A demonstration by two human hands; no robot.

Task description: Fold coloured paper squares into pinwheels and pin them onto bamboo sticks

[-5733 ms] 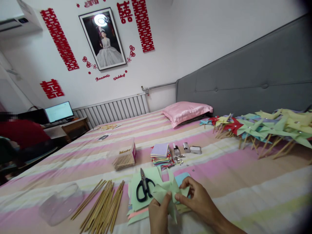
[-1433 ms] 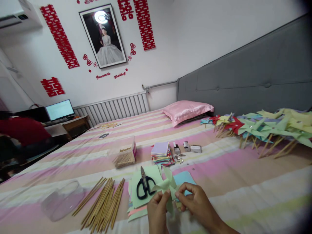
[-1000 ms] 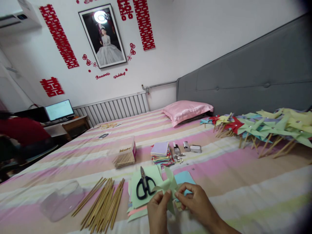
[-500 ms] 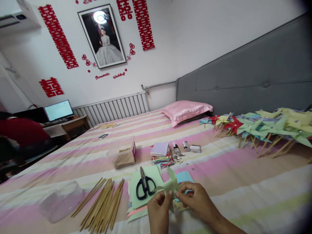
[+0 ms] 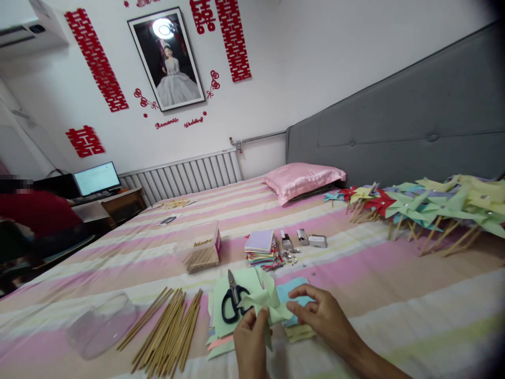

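My left hand (image 5: 251, 337) pinches a pale green paper pinwheel (image 5: 265, 297) between thumb and fingers, near its centre. Its blades are folded inward and no stick shows on it. Close to the pinwheel's right blade is my right hand (image 5: 315, 310), its thumb and forefinger a little apart; whether they brush the paper I cannot tell. Black-handled scissors (image 5: 232, 297) lie just left of the pinwheel, on a stack of green paper sheets (image 5: 221, 323). Blue paper (image 5: 292, 289) lies behind and between my hands, with an olive-coloured piece (image 5: 300, 332) below it.
Wooden sticks (image 5: 168, 331) and a clear plastic container (image 5: 98, 326) lie at left. Further back are a box of sticks (image 5: 203, 252), coloured paper squares (image 5: 260, 247) and small metal pieces (image 5: 291, 256). Finished pinwheels (image 5: 442, 205) fill the right. A person in red (image 5: 35, 210) sits far left.
The pinwheel has moved slightly left with my left hand and turned. My right hand has loosened from its blade, with its fingers parting.
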